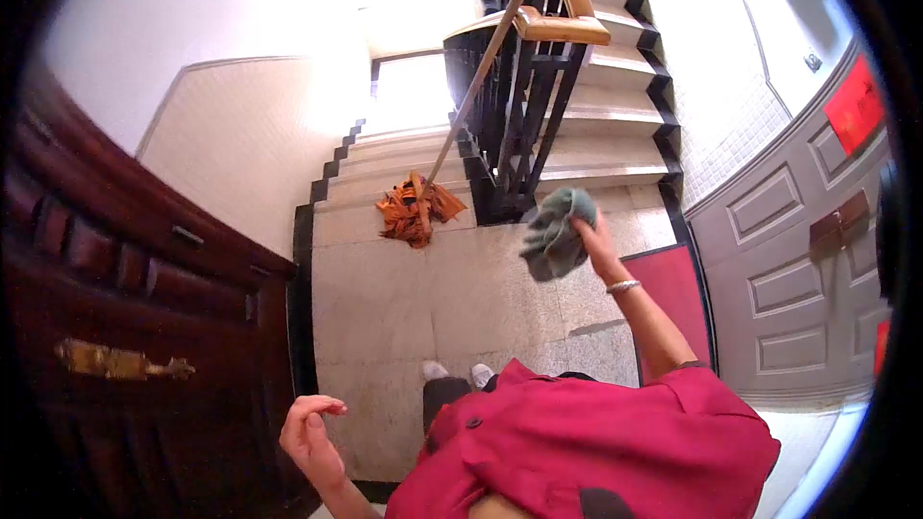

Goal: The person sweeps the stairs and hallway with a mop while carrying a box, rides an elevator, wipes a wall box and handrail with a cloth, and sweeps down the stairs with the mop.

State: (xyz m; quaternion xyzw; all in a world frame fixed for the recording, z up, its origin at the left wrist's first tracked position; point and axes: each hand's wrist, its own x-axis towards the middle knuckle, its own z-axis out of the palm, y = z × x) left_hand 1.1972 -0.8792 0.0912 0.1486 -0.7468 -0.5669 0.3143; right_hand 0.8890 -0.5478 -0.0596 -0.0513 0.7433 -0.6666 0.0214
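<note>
A bunched grey-green cloth hangs from my right hand, which is closed on it, out in front of me above the tiled floor. My left hand is raised at the lower left, near the dark wooden door. Its fingers are curled loosely and apart, with nothing in them. Beyond the cloth, a mop with orange cloth strips rests on the floor, its wooden handle leaning against the black stair railing. Neither hand touches the mop.
Stairs climb behind the railing at the right, and other steps lie beyond the mop. A red mat is before the grey door at the right. My shoes are on the pale tiles.
</note>
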